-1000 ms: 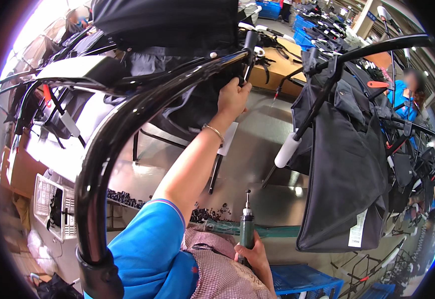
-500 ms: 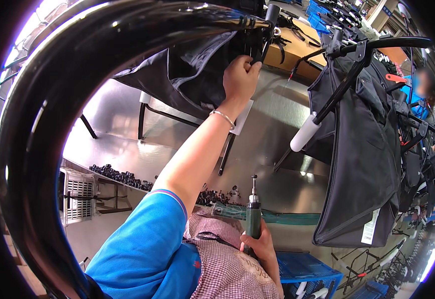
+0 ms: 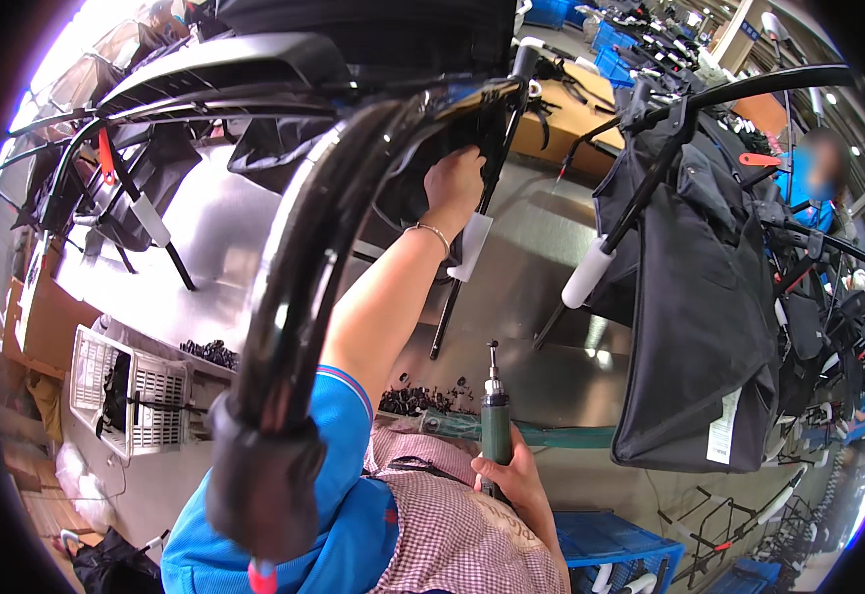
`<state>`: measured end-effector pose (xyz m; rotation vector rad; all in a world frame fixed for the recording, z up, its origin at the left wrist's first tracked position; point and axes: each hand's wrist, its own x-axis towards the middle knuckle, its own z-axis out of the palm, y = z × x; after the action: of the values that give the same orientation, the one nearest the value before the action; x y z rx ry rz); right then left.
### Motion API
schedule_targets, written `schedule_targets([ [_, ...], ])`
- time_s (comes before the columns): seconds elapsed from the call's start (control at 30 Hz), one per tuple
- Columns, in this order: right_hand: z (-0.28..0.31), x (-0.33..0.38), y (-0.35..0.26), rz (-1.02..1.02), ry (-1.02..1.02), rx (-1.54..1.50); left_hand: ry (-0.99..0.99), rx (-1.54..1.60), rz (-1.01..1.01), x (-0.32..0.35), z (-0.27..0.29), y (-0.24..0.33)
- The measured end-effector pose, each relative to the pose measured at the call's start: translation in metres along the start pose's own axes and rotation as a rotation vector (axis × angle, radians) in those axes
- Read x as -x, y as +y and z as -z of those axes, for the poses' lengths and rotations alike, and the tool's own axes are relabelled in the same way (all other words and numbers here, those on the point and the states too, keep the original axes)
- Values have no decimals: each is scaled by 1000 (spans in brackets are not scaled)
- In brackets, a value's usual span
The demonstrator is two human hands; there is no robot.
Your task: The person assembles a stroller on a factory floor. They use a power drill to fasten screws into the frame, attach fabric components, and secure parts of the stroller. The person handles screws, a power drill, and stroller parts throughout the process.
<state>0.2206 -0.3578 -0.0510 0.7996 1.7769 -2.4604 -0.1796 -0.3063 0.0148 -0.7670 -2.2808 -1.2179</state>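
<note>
The power screwdriver [image 3: 496, 426] is held upright, tip up, at the near edge of the metal desk [image 3: 526, 262]. Its green body is gripped by the wrapped fingers of the right hand [image 3: 516, 473]. The left hand [image 3: 455, 183] is raised above the desk, with its fingers curled, at the black fabric [image 3: 405, 188] beneath the curved black tube [image 3: 279, 327]; whether anything is pinched cannot be told. A white sleeve [image 3: 469, 247] is fitted on a leg just beside the left wrist. Small black parts [image 3: 420, 399] are heaped along the near edge of the desk. A black fabric panel [image 3: 695, 327] is hung from a second frame toward the right edge.
</note>
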Motion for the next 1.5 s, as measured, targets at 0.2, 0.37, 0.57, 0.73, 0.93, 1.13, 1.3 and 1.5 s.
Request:
schedule_targets([
  [0.2, -8, 3, -7, 14, -9, -47, -78, -62, -35, -1, 5, 0],
  [0.37, -12, 8, 1, -21, 32, -41, 95, 9, 44, -14, 15, -16],
  [0.57, -10, 12, -9, -10, 76, 65, 163, 85, 80, -28, 20, -13],
  [0.73, -2, 14, -7, -33, 144, 240, 321, 466, 7, -18, -7, -19],
  [0.93, 10, 14, 3, -80, 171, 310, 421, 524, 102, -11, -16, 16],
  [1.13, 23, 13, 16, -105, 151, 299, 532, 390, 140, -8, -27, 16],
  [1.3, 27, 15, 12, -138, 169, 348, 623, 197, -53, 0, -30, 18],
  [1.5, 32, 17, 18, -161, 170, 264, 659, 387, 100, 4, -41, 23],
])
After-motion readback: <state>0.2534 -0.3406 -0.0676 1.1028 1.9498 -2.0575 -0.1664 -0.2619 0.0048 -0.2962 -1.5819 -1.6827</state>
